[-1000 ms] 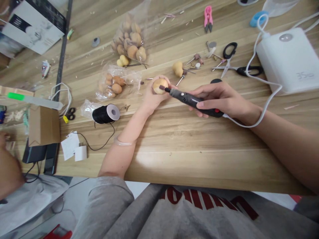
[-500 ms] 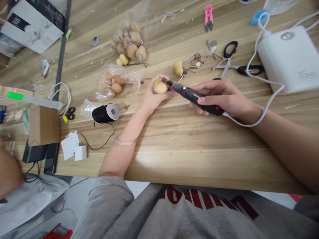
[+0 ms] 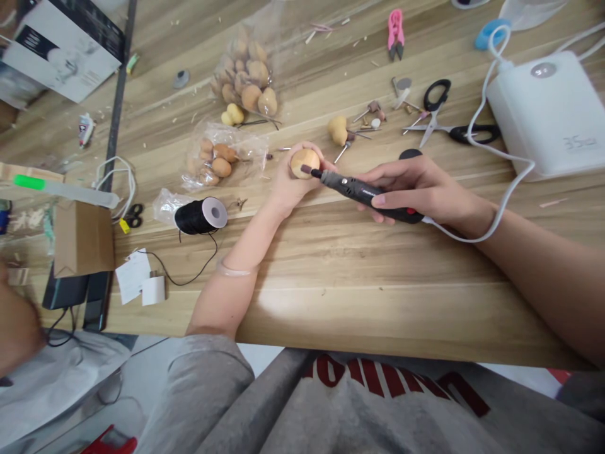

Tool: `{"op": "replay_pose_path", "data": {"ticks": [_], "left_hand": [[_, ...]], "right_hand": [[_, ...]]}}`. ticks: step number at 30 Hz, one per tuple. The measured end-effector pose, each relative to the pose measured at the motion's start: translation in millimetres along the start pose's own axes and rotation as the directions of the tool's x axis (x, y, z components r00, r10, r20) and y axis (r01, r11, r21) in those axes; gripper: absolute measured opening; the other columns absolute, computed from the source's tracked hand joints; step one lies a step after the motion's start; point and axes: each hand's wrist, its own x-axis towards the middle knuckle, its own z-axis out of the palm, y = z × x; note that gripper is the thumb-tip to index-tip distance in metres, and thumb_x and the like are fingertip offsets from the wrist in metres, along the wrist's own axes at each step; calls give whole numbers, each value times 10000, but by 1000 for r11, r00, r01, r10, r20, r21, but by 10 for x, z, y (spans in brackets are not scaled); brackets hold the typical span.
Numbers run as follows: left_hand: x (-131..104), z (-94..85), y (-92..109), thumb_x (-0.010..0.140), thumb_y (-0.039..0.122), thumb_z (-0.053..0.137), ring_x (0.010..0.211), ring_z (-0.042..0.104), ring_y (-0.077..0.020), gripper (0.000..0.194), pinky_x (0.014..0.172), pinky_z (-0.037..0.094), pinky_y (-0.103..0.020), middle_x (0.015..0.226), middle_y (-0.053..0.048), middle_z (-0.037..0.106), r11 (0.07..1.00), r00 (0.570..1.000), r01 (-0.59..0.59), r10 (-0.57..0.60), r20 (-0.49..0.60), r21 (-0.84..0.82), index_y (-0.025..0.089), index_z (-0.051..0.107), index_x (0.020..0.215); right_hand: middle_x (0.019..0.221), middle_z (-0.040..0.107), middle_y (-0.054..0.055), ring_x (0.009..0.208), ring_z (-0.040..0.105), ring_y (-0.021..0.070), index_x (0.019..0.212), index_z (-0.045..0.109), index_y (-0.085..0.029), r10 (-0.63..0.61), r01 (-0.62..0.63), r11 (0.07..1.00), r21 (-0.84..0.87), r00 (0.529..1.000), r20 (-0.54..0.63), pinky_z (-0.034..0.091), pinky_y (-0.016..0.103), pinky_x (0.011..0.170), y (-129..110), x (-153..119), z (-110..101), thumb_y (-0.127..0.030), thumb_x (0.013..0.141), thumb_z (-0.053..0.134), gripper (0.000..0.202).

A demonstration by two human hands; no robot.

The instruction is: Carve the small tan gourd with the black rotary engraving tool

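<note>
Near the middle of the table, my left hand (image 3: pixel 293 186) is wrapped round a small pale gourd (image 3: pixel 302 159). My right hand (image 3: pixel 411 186) grips a black rotary tool (image 3: pixel 366 193) with a white cable at its rear end. Its brown sanding tip (image 3: pixel 307 169) lies over the gourd's face; whether it touches cannot be made out. Just beyond the hands are another gourd (image 3: pixel 338 130) and several loose tool bits (image 3: pixel 373 108). One bag of gourds (image 3: pixel 221 161) lies left of my left hand, and a larger bag (image 3: pixel 246 72) lies farther back.
Black scissors (image 3: pixel 437 113) and a white power bank (image 3: pixel 548 116) are at the right, pink pliers (image 3: pixel 396 33) at the back. A black thread spool (image 3: pixel 201 215), a white adapter (image 3: pixel 154 290) and a cardboard box (image 3: pixel 84 239) are at the left. Another person's arm (image 3: pixel 19 325) shows at the left edge.
The rotary tool has moved slightly left and down, so its tip is now over the gourd's face instead of its upper right edge. The gourd has turned a little in my left hand.
</note>
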Motion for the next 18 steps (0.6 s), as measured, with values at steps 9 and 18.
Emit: {"op": "replay_pose_path", "data": {"ticks": [9,18], "left_hand": [[5,8,4,572,473,867,852,670,-189,498,790,529,-363,775,8,646,996,1000,23,-22,8,-89,212,529,829],[13,6,6,563,521,856,826,664,-171,513,780,530,-349,773,14,661,997,1000,9,-7,19,-83,224,523,817]], "right_hand": [[782,719,39,515,592,97,1034,695,-136,7,-7,1000,-9,999,-31,459,207,421,-14,0,2,-141,781,710,254],[780,725,45,520,602,99,1079,696,-123,7,-7,1000,1,999,-42,487,216,456,2,-11,-2,-117,791,702,289]]}}
